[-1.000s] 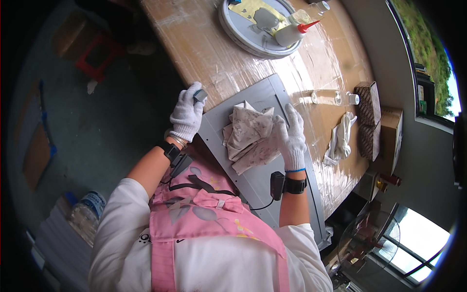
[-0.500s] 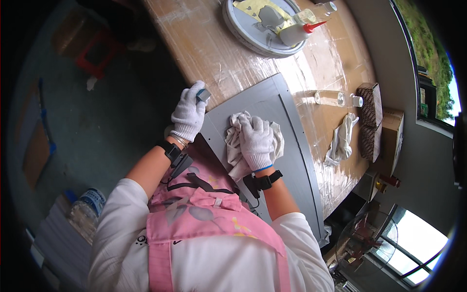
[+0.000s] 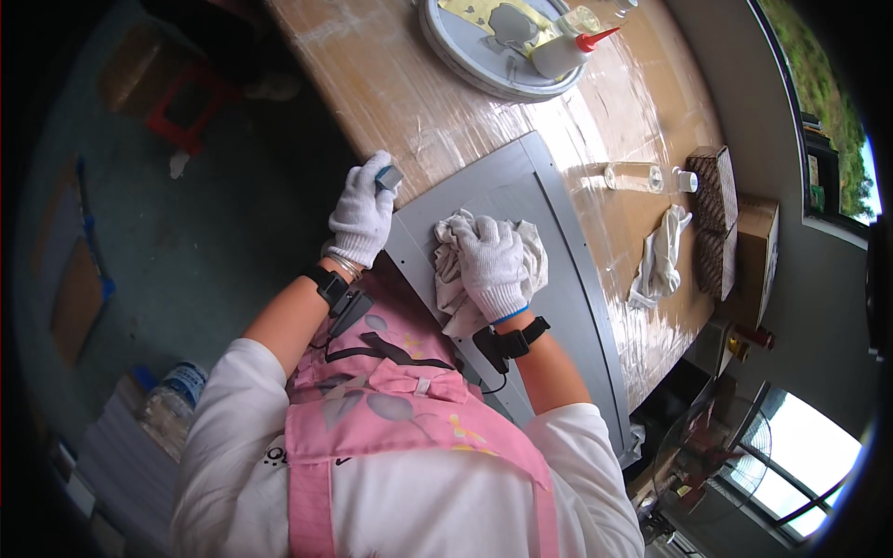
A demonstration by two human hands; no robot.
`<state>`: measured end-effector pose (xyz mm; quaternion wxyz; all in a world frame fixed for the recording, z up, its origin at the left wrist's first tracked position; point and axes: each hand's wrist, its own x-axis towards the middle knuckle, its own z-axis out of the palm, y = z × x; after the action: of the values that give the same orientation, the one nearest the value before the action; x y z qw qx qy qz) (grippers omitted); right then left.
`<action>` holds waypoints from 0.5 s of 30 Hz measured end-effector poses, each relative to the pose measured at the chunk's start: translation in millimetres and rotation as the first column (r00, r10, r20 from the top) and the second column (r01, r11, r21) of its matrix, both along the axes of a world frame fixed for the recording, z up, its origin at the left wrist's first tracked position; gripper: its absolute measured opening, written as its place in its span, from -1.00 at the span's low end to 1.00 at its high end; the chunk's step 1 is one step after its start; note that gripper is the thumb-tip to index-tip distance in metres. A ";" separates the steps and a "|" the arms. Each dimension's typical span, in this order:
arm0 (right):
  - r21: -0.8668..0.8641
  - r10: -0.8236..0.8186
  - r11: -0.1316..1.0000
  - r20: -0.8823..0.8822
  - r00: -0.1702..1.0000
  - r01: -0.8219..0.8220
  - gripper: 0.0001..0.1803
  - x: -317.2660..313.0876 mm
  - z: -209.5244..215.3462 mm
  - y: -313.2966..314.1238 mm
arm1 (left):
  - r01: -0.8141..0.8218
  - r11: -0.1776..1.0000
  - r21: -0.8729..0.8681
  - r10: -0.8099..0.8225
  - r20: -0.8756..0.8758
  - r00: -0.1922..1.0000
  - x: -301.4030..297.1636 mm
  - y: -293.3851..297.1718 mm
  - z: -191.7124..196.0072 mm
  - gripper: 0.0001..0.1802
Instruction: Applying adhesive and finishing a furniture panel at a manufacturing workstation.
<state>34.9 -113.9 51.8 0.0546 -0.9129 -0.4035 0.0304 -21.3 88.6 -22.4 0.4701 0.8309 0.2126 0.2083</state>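
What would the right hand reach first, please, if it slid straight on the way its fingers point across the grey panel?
The right hand presses a rag on the grey panel, fingers pointing up-left. Straight on lies bare panel, then its edge and the wooden table. Probably nothing else is in that line.

A crumpled white rag lies bunched on a flat grey metal panel at the table's near edge.

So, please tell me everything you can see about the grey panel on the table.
The grey panel is a flat, matt sheet, apparently metal or plastic, with a raised border and small holes along its near edge. It lies on the wooden table, overhanging toward the person. The left hand grips its corner; the right hand presses a crumpled white cloth onto it.
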 end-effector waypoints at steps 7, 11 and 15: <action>0.036 -0.094 0.995 0.074 0.993 0.091 -0.70 29.9 1.4 -10.5 | -0.009 1.000 0.020 0.009 -0.002 1.000 0.0 0.7 -1.8 -0.44; -0.015 -0.191 0.981 0.120 0.974 0.195 -0.72 36.6 -6.7 -10.2 | 0.007 1.000 0.023 -0.007 0.022 1.000 -0.9 0.6 -3.7 -0.47; 0.034 0.033 0.999 0.018 0.999 -0.034 -0.69 -2.2 -8.0 -12.5 | 0.005 1.000 0.028 -0.004 -0.028 1.000 -0.7 1.2 -5.5 -0.52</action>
<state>32.7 -126.4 43.7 0.0663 -0.9051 -0.4197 0.0166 -22.0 89.8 -27.9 0.4558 0.8407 0.2144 0.1987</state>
